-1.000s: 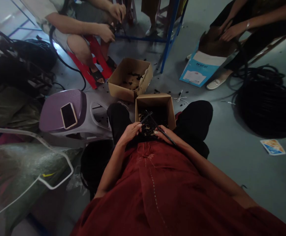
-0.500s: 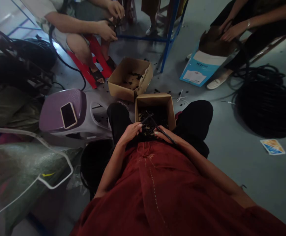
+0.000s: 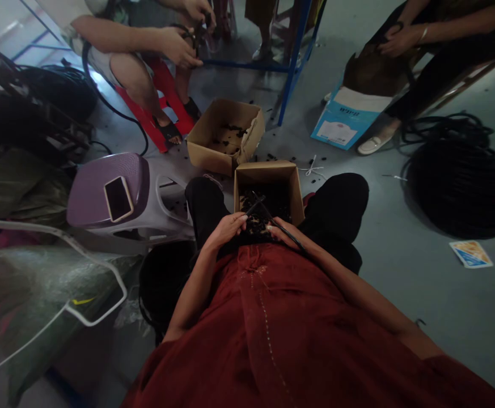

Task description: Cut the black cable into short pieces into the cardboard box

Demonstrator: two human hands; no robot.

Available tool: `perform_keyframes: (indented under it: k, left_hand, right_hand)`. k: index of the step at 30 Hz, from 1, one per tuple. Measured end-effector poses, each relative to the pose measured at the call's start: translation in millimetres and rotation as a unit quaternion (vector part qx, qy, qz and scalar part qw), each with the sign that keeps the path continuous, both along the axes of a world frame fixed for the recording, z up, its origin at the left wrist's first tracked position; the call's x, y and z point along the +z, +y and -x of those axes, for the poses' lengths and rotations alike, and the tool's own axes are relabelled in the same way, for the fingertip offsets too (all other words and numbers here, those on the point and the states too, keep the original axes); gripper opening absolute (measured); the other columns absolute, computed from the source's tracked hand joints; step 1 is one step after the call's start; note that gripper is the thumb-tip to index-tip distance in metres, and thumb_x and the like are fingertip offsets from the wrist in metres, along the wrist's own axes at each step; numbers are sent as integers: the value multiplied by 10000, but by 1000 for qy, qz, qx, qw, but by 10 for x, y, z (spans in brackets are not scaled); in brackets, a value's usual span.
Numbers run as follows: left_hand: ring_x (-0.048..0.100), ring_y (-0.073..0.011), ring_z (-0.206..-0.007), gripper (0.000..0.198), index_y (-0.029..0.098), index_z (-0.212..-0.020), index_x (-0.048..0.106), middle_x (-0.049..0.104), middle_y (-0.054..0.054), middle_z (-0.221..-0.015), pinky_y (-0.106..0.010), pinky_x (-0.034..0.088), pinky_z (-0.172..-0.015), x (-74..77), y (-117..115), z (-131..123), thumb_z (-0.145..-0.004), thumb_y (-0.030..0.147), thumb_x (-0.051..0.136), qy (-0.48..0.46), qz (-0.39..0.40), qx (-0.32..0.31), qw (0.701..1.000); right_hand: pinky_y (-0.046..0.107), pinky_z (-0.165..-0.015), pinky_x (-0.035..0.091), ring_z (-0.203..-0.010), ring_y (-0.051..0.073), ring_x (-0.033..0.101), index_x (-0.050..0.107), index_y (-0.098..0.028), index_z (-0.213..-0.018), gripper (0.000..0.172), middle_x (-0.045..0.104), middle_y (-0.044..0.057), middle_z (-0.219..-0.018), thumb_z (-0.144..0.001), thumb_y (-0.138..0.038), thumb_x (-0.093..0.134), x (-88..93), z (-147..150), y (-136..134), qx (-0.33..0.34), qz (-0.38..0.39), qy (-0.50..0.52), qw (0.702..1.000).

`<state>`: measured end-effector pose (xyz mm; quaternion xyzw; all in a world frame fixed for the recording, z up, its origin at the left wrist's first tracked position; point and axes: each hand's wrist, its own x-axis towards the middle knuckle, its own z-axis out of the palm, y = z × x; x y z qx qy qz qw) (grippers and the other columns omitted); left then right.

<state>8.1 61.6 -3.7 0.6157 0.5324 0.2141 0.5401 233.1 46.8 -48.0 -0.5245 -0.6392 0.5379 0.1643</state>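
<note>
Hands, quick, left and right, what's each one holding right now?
Left hand: closed on a short black cable piece.
Right hand: closed on a longer black cable, over the cardboard box.

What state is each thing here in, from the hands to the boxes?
Left hand: shut on short black piece.
Right hand: shut on black cable.
Lap box: open, holding black bits.
Floor box: open, few bits inside.
Phone: face up, screen dark.
Cable coil: coiled on floor.
</note>
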Motion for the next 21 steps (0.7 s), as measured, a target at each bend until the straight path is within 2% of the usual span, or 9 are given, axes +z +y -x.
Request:
perform_keyframes:
  k: [5,8,21]
  left_hand:
    - [384,-70,-490,375,140,-681,540,448,28,-549,-204,298,-504,-71,0,5,-860,435,392,0,15,-1,1000]
    - [391,-63,-492,331,138,-754,566,488,25,-604,-200,290,-487,-103,2,7,-836,431,435,-4,38,5,999]
    - [389,-53,-480,307,126,-836,594,498,29,-613,-189,286,-466,-150,28,12,-791,414,497,3,58,46,997]
  right_hand:
    - [271,-680,418,-736,162,552,531,-198,-954,295,607,22,-817,-838,-455,444,15,-11,-11,19,-49,-45,998]
    - [272,-695,409,-759,169,560,532,-194,-945,272,610,24,-826,-838,-429,446,8,-13,-14,26,-62,-50,996]
    - [248,-637,390,-707,170,565,550,-191,-897,249,616,23,-759,-826,-413,465,-82,-22,-14,20,-73,-82,994]
